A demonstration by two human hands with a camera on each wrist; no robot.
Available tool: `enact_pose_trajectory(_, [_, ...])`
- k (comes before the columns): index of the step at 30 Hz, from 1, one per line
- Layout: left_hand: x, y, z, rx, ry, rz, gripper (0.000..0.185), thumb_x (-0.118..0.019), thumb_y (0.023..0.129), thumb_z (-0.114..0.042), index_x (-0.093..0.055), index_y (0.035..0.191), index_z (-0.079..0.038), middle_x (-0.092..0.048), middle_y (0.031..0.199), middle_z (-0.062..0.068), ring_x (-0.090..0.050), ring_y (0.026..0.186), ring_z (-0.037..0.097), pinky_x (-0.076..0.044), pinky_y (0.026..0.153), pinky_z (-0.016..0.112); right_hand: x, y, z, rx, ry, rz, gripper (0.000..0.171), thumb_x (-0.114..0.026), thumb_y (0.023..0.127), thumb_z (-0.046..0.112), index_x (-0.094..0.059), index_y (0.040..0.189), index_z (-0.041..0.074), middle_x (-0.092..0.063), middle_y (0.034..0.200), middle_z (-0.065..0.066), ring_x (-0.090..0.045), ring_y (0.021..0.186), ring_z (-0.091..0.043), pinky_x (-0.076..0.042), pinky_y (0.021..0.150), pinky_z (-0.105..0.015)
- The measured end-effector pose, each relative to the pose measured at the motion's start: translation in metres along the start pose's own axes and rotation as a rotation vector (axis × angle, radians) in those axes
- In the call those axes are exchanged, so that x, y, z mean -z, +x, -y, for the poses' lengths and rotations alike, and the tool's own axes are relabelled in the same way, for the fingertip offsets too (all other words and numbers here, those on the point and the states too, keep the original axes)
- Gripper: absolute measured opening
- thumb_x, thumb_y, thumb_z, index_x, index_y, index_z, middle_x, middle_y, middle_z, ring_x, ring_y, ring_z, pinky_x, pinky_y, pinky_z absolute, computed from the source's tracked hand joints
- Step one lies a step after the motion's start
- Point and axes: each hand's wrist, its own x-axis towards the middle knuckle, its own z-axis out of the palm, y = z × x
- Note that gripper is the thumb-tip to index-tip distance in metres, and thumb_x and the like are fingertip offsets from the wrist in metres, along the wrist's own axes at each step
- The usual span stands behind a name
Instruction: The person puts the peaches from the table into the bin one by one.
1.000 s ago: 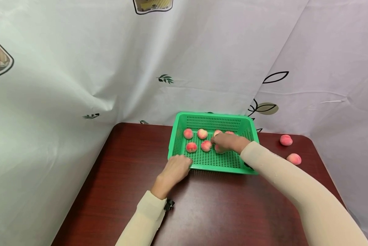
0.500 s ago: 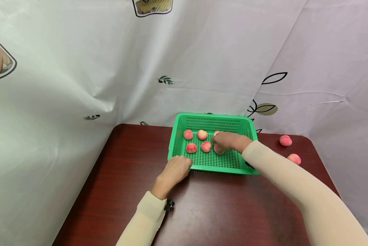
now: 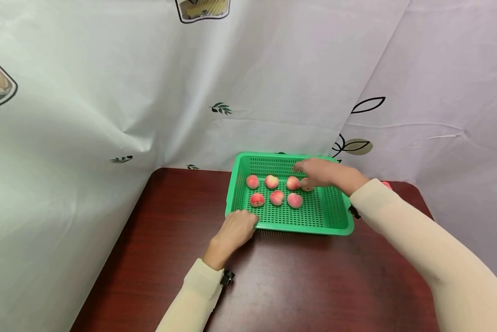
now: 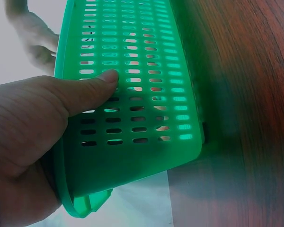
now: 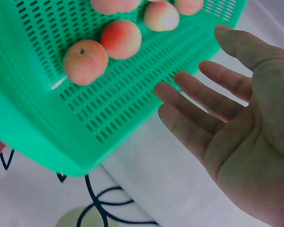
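Note:
A green perforated plastic basket (image 3: 302,228) stands at the back of the table against the cloth. Its near left rim is gripped by my left hand (image 3: 236,227); in the left wrist view the thumb lies on the outer wall (image 4: 146,163). Two rows of pink-red peaches (image 3: 295,200) sit on the basket floor. Over the back right of the basket is my right hand (image 3: 320,173), partly covering one peach (image 3: 308,186). In the right wrist view its fingers are spread and relaxed, apart from the peaches (image 5: 86,62), with nothing held.
Another peach (image 3: 386,184) lies on the table right of the basket, mostly behind the right sleeve (image 3: 402,221). White patterned cloth (image 3: 273,92) hangs directly behind the dark red wooden table (image 3: 298,281).
My right hand has let go among the peaches, lifted and moved right and back. The near right peach is now uncovered. My left hand stays on the rim.

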Motion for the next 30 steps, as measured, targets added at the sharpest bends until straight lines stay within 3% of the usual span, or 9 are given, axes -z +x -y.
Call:
enact_pose_trajectory(4, [0.001, -0.001, 0.000, -0.006, -0.006, -0.008, 0.045, -0.069, 0.079, 0.004, -0.040, 0.054, -0.020, -0.035, 0.049, -0.005, -0.043, 0.046, 0.012, -0.024, 0.045, 0.027, 0.007, -0.016, -0.003, -0.001, 0.004, -0.041, 0.050, -0.063, 0.103, 0.025, -0.052, 0.147, 0.004, -0.054, 0.151, -0.019, -0.050, 0.140, -0.040, -0.045, 0.108, -0.056])
enact_pose_trajectory(13, [0.001, 0.000, 0.000, -0.001, -0.021, -0.011, 0.043, -0.070, 0.080, 0.002, -0.042, 0.055, -0.019, -0.042, 0.049, -0.003, -0.047, 0.047, 0.014, -0.030, 0.044, 0.029, 0.008, -0.043, -0.014, 0.055, -0.035, -0.271, 0.047, -0.064, 0.102, 0.025, -0.052, 0.139, -0.001, -0.056, 0.141, -0.023, -0.057, 0.128, -0.041, -0.048, 0.102, -0.055])
enact_pose_trajectory(19, [0.003, -0.001, 0.001, 0.004, -0.032, -0.003, 0.043, -0.070, 0.080, 0.002, -0.043, 0.055, -0.020, -0.044, 0.050, -0.003, -0.049, 0.048, 0.016, -0.032, 0.045, 0.031, 0.003, -0.060, -0.020, 0.103, -0.090, -0.423, 0.047, -0.065, 0.101, 0.022, -0.053, 0.139, -0.002, -0.052, 0.145, -0.023, -0.052, 0.133, -0.042, -0.044, 0.107, -0.058])
enact_pose_trajectory(26, [0.000, -0.001, 0.002, -0.004, -0.048, -0.033, 0.042, -0.069, 0.078, 0.003, -0.042, 0.054, -0.020, -0.042, 0.049, -0.003, -0.046, 0.047, 0.015, -0.032, 0.043, 0.032, -0.003, -0.077, -0.031, 0.066, -0.081, -0.438, 0.054, -0.064, 0.102, 0.024, -0.049, 0.147, -0.002, -0.036, 0.160, -0.025, -0.041, 0.143, -0.047, -0.038, 0.111, -0.063])
enact_pose_trajectory(30, [0.000, 0.000, 0.001, 0.002, -0.032, -0.010, 0.042, -0.070, 0.078, 0.002, -0.043, 0.055, -0.020, -0.044, 0.050, -0.003, -0.049, 0.048, 0.016, -0.031, 0.044, 0.031, -0.006, -0.086, -0.039, 0.065, -0.088, -0.440, 0.056, -0.063, 0.103, 0.024, -0.047, 0.149, -0.002, -0.033, 0.163, -0.025, -0.037, 0.146, -0.048, -0.034, 0.115, -0.063])
